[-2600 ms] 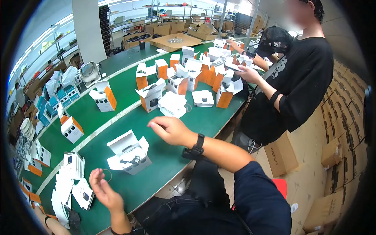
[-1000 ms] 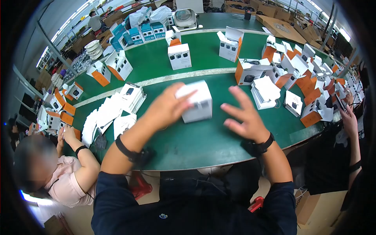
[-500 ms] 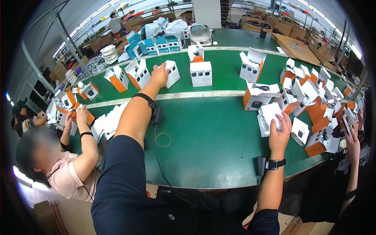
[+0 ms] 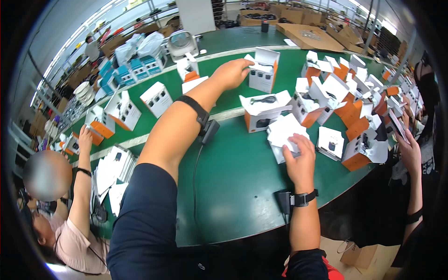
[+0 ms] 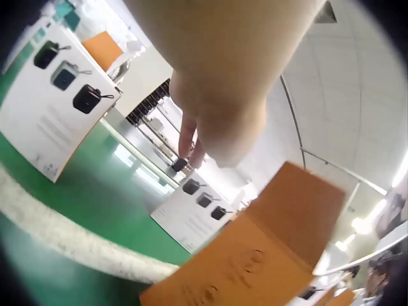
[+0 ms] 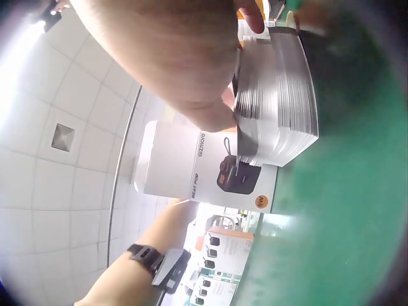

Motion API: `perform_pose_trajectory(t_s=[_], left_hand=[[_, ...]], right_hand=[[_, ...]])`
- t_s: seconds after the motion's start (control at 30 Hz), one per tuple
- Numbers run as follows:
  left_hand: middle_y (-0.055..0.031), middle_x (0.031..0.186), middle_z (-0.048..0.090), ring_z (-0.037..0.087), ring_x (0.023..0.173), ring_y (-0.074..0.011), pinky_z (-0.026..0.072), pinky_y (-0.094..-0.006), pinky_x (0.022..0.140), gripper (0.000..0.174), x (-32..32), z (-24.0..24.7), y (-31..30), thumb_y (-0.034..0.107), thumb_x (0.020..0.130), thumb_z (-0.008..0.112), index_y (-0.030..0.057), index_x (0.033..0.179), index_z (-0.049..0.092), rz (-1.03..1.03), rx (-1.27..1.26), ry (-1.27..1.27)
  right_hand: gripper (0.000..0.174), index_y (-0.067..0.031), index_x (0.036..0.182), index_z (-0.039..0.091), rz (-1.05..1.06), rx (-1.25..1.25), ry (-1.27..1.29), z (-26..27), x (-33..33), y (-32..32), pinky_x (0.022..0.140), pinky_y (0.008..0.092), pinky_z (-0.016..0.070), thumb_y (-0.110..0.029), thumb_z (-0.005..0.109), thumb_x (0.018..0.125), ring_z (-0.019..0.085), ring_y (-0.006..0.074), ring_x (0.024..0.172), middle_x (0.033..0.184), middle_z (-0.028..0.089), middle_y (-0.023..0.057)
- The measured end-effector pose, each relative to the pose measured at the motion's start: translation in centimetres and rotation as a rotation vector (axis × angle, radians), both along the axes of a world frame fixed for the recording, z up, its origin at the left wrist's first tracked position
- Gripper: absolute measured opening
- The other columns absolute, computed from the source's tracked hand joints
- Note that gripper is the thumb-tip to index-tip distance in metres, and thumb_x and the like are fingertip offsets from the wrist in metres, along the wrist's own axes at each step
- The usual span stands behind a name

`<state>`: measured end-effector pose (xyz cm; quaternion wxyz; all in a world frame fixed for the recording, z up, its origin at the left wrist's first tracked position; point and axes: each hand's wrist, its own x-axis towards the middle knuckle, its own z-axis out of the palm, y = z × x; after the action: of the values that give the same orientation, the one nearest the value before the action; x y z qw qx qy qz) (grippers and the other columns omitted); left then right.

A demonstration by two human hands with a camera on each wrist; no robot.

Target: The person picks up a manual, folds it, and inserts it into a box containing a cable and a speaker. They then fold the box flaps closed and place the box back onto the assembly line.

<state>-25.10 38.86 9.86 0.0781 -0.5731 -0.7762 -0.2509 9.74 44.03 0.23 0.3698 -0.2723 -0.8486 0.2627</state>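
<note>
- beyond the booklet stack [image 4: 281, 129] and slightly left of it, the left hand [image 4: 230, 74] has moved from the closed box [image 4: 157, 99] to the open box [image 4: 262, 80], fingertips by its flap; whether they pinch it cannot be told
- on top of the booklet stack, the right hand [image 4: 300, 156] rests as before, its grip unclear; the hands are well apart
- well left of the booklet stack, the closed box now stands untouched on the counter [image 4: 233, 200], so attention seems to have passed to the open box
</note>
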Motion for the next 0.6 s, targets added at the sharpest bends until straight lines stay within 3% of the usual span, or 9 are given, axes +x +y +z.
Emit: perform_pose_trajectory(t_s=[0.1, 0.17, 0.27, 0.33, 0.5, 0.6], left_hand=[[-0.0169, 0.135, 0.063, 0.060, 0.123, -0.0369, 0.0473, -0.0427, 0.107, 0.041, -3.1, -2.3, 5.2, 0.016, 0.098, 0.060, 0.0108, 0.139, 0.058, -0.112, -0.089, 0.033], [-0.0176, 0.127, 0.065, 0.061, 0.120, -0.0370, 0.0475, -0.0425, 0.107, 0.044, -4.5, -3.7, 7.3, 0.015, 0.096, 0.064, 0.0092, 0.139, 0.058, -0.142, -0.210, 0.166], [-0.0173, 0.112, 0.068, 0.065, 0.110, -0.0374, 0.0513, -0.0455, 0.094, 0.021, -1.5, -1.3, 7.7, 0.015, 0.093, 0.067, 0.0072, 0.113, 0.064, -0.031, -0.224, 0.053], [-0.0179, 0.104, 0.069, 0.066, 0.103, -0.0387, 0.0510, -0.0474, 0.087, 0.015, -0.7, -1.2, 7.5, 0.016, 0.094, 0.065, 0.0065, 0.105, 0.064, -0.004, -0.115, 0.081], [-0.0162, 0.105, 0.070, 0.067, 0.097, -0.0365, 0.0522, -0.0440, 0.084, 0.017, 1.2, 1.7, 2.9, 0.019, 0.096, 0.065, 0.0060, 0.107, 0.065, 0.137, 0.263, 0.082], [-0.0125, 0.096, 0.071, 0.068, 0.085, -0.0238, 0.0535, -0.0358, 0.079, 0.020, 1.9, 4.8, -2.2, 0.019, 0.097, 0.068, 0.0026, 0.107, 0.065, 0.116, 0.474, 0.067]], right_hand=[[0.030, -0.0092, 0.105, 0.073, -0.018, 0.024, -0.010, 0.1, 0.0, -0.2, 0.106, 0.0462, 0.0391, -0.022, 0.081, 0.079, 0.056, 0.0316, 0.126, 0.125, 0.068, 0.0086], [0.033, -0.0102, 0.105, 0.074, -0.037, 0.063, -0.017, 0.1, -0.1, -0.4, 0.107, 0.0460, 0.0372, -0.025, 0.082, 0.076, 0.056, 0.0309, 0.125, 0.124, 0.067, 0.0079], [0.034, -0.0100, 0.105, 0.074, -0.049, 0.089, -0.065, 0.8, 0.0, -0.8, 0.109, 0.0471, 0.0348, -0.026, 0.083, 0.076, 0.054, 0.0307, 0.126, 0.124, 0.066, 0.0077], [0.035, -0.0103, 0.106, 0.075, -0.040, 0.072, -0.055, 0.8, -0.1, -0.9, 0.111, 0.0516, 0.0318, -0.028, 0.082, 0.077, 0.052, 0.0306, 0.128, 0.123, 0.065, 0.0071], [0.028, -0.0140, 0.101, 0.078, -0.044, 0.059, -0.060, 0.4, -0.4, -0.9, 0.113, 0.0601, 0.0267, -0.031, 0.080, 0.079, 0.050, 0.0308, 0.128, 0.123, 0.064, 0.0067], [0.023, -0.0157, 0.097, 0.079, -0.051, 0.040, -0.059, 0.1, -0.4, -0.8, 0.114, 0.0632, 0.0244, -0.031, 0.079, 0.080, 0.049, 0.0311, 0.129, 0.123, 0.064, 0.0068]])
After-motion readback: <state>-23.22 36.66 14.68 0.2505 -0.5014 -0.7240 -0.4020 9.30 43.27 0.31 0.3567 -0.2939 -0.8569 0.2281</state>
